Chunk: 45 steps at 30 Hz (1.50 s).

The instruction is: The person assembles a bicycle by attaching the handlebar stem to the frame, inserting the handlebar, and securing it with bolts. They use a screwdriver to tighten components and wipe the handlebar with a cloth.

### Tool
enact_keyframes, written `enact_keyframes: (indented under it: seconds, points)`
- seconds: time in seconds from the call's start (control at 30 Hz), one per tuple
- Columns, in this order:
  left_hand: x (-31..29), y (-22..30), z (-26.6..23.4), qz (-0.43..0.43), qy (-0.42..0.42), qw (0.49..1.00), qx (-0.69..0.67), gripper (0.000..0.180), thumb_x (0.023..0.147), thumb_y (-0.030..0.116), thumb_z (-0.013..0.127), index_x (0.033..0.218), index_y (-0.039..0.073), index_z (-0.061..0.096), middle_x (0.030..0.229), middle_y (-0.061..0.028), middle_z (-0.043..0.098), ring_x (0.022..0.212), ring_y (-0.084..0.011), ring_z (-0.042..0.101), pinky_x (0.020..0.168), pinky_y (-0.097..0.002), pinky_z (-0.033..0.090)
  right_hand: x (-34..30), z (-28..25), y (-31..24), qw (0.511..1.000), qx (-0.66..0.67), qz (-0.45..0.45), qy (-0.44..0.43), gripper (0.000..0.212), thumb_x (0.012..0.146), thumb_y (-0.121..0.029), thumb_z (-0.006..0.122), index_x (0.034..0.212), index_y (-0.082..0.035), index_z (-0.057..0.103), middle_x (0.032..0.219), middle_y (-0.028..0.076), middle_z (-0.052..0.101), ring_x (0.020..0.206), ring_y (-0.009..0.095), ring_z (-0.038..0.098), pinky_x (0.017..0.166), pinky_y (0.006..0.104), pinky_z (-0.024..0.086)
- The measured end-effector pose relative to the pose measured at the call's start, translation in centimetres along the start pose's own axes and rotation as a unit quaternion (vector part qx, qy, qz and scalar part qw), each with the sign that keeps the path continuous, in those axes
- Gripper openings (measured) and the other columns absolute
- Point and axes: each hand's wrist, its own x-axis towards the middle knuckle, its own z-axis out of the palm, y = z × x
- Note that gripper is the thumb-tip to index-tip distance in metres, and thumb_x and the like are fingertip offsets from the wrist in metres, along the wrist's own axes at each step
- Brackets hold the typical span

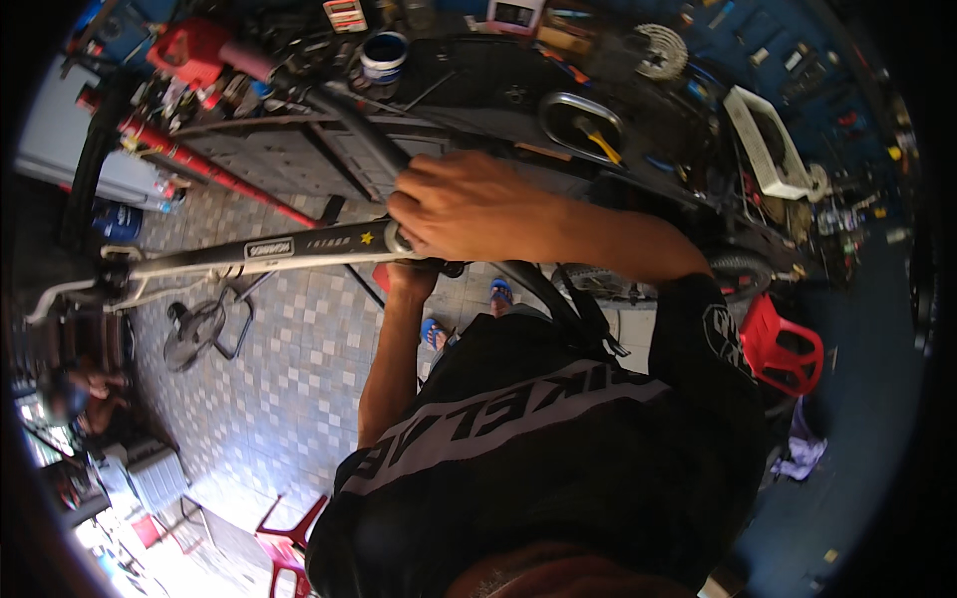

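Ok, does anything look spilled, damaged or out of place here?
Nothing clearly stands out. The dark, cluttered workbench shows no obvious spill, and the pale metal bicycle tube at the person's right hand shows no visible damage.

Right arm: elbow bent near 3 o'clock, forearm running toward 10. Right hand [454,204] around 11, back up, fingers bent in a grip, tips hidden. Left forearm rises from 7 toward 12; left hand [411,278] beneath the right, fingers mostly hidden.
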Motion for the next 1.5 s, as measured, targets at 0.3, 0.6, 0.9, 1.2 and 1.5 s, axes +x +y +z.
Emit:
enact_keyframes:
  seconds: [0.3, 0.6, 0.9, 1.2, 1.5]
  points:
    - [-1.2, 1.1, 2.2, 0.012, -0.048, 0.998, 0.032, 0.064, 0.106, 0.060, 0.042, 0.152, 0.017, 0.045, 0.154, -0.0065, 0.051, 0.143, -0.0247, 0.048, 0.120, -0.0469, 0.040, 0.9, 0.2, 0.7, 0.992, 0.116, 0.001, -0.046, 0.018, 0.088, -0.023, 0.070, 0.084, -0.005, 0.068, 0.094, 0.005, 0.063, 0.093, 0.019, 0.067, 0.068, 0.0366, 0.059]
    - [-0.4, 0.1, 0.7, 0.027, -0.005, 1.000, 0.013, 0.053, 0.106, 0.055, 0.049, 0.140, 0.016, 0.056, 0.140, -0.0050, 0.061, 0.126, -0.0230, 0.061, 0.108, -0.0427, 0.052, 0.5, -1.2, 0.6, 0.963, 0.250, 0.051, -0.088, 0.015, 0.093, -0.019, 0.069, 0.100, -0.007, 0.064, 0.103, 0.008, 0.064, 0.100, 0.026, 0.069, 0.077, 0.0432, 0.059]
    - [-0.7, 0.6, 0.2, -0.001, -0.082, 0.996, 0.039, 0.066, 0.102, 0.062, 0.049, 0.147, 0.015, 0.051, 0.149, -0.0063, 0.055, 0.139, -0.0244, 0.052, 0.119, -0.0480, 0.041, -0.3, -1.9, 0.7, 0.977, 0.187, -0.010, -0.107, 0.016, 0.086, -0.011, 0.065, 0.100, -0.003, 0.068, 0.101, 0.009, 0.066, 0.102, 0.029, 0.070, 0.083, 0.0415, 0.061]
    - [-0.5, 0.8, 0.8, -0.013, -0.032, 0.998, 0.046, 0.066, 0.099, 0.056, 0.060, 0.144, 0.007, 0.055, 0.143, -0.0125, 0.061, 0.137, -0.0300, 0.055, 0.117, -0.0505, 0.042, -0.2, 0.5, -0.4, 0.998, 0.054, 0.006, -0.022, 0.016, 0.086, -0.022, 0.067, 0.088, -0.006, 0.067, 0.092, 0.004, 0.067, 0.094, 0.022, 0.071, 0.069, 0.0379, 0.062]
    - [-0.2, 0.7, 0.6, 0.006, -0.013, 0.999, 0.052, 0.067, 0.100, 0.057, 0.058, 0.145, 0.007, 0.054, 0.145, -0.0123, 0.060, 0.137, -0.0311, 0.054, 0.116, -0.0519, 0.042, 0.4, 1.4, -0.4, 0.999, 0.004, 0.026, -0.025, 0.032, 0.090, -0.037, 0.066, 0.080, -0.007, 0.071, 0.083, 0.006, 0.072, 0.083, 0.022, 0.073, 0.065, 0.0375, 0.060]
